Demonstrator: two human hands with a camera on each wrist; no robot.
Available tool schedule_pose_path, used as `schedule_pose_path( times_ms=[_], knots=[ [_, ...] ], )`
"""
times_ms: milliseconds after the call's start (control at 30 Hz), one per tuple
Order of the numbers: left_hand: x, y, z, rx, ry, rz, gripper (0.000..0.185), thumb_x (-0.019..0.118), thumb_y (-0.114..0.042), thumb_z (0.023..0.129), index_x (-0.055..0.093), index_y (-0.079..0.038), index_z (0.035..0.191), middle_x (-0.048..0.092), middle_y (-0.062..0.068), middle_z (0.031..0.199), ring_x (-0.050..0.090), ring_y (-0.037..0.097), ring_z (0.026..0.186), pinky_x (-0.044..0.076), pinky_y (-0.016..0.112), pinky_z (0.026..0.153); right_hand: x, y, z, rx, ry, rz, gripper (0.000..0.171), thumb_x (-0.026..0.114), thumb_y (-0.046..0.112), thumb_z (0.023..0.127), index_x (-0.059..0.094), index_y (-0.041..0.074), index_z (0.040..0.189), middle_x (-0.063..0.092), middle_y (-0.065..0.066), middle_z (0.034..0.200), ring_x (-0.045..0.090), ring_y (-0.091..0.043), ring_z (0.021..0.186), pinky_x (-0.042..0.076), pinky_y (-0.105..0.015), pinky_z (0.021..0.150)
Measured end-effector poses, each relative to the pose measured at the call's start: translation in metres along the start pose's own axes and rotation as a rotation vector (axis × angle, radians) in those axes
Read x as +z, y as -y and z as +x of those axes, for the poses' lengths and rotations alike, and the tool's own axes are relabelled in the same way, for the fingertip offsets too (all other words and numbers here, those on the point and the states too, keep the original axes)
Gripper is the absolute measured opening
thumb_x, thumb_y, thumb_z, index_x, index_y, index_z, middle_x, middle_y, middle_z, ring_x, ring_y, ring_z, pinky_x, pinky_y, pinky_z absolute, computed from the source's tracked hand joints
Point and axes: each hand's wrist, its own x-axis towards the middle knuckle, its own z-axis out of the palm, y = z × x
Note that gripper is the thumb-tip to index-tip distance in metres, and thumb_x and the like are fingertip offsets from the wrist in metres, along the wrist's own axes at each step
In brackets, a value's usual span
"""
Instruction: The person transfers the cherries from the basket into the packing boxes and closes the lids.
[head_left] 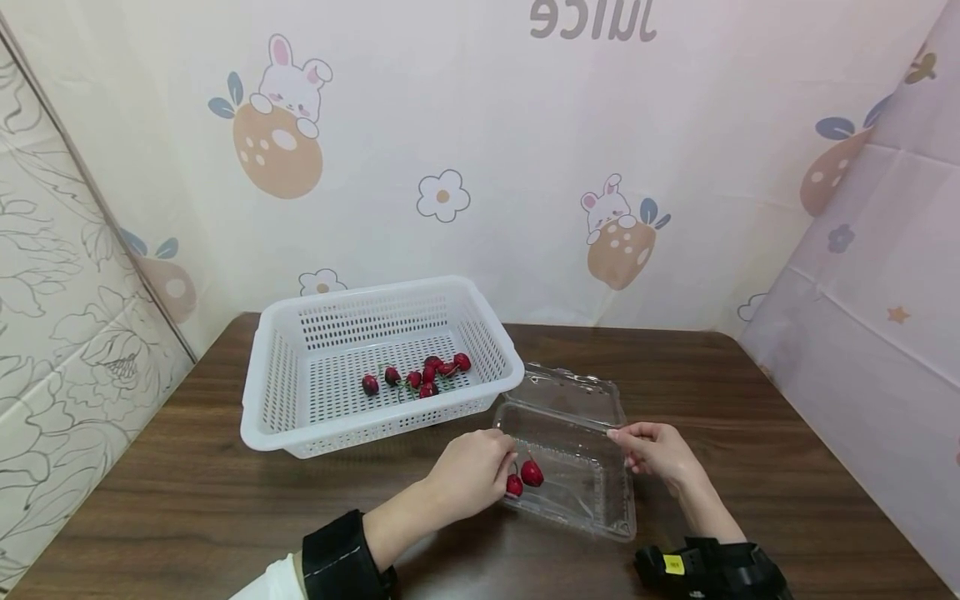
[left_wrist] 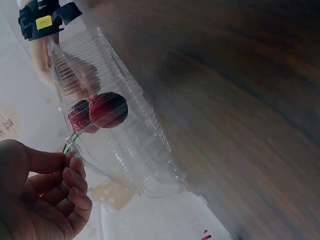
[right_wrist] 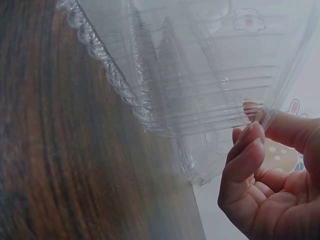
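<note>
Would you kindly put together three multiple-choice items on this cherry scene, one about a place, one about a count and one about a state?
1. Where does the white basket stand relative to the clear clamshell box?
A. To its left, further back
B. To its right
C. On top of it

2. How many cherries lie in the clear clamshell box?
A. None
B. Two
C. Five

3. What is the right hand doing?
A. Resting flat on the table
B. Holding a cherry
C. Pinching the box's right edge

Answers:
1. A, the head view shows the basket left of and behind the box.
2. B, two red cherries show in the box in the head and left wrist views.
3. C, the right wrist view shows thumb and fingers pinching the clear rim.
</note>
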Motion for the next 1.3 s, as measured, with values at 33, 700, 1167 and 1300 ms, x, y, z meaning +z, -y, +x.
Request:
schedule_pose_path(
  times_ms=[33,700,1167,1300],
  knots=[
    [0.001,-0.001,0.001,0.001,0.009,0.006,0.012,0.057,-0.012,0.083,0.061,-0.011,0.072,0.049,-0.006,0.062,0.044,0.004,0.053,0.037,0.019,0.048,0.0,0.0,0.0,-0.002,0.002,0.0,0.039,0.06,0.025,0.084,0.055,-0.012,0.095,0.052,-0.001,0.064,0.05,-0.01,0.054,0.046,-0.027,0.051],
    [0.011,-0.004,0.011,0.063,0.087,0.204,0.006,0.059,-0.012,0.079,0.062,-0.013,0.073,0.056,-0.002,0.069,0.057,0.012,0.064,0.043,0.024,0.05,0.001,0.001,-0.001,0.001,0.011,0.02,0.039,0.061,0.024,0.084,0.055,-0.012,0.096,0.052,-0.003,0.065,0.05,-0.01,0.054,0.047,-0.026,0.051],
    [0.016,-0.007,0.018,0.102,0.076,0.258,0.006,0.06,-0.013,0.079,0.061,-0.013,0.073,0.055,-0.003,0.066,0.056,0.011,0.062,0.042,0.024,0.05,0.0,-0.001,0.0,-0.009,0.014,0.014,0.039,0.06,0.023,0.085,0.054,-0.013,0.097,0.053,-0.004,0.066,0.05,-0.01,0.054,0.047,-0.028,0.053],
    [0.015,-0.006,0.017,0.11,0.055,0.244,0.004,0.06,-0.014,0.08,0.062,-0.013,0.076,0.054,-0.003,0.067,0.055,0.011,0.061,0.042,0.024,0.05,0.0,0.0,-0.001,-0.021,0.029,0.018,0.038,0.058,0.023,0.085,0.054,-0.013,0.097,0.053,-0.004,0.064,0.051,-0.01,0.054,0.048,-0.028,0.053]
  ],
)
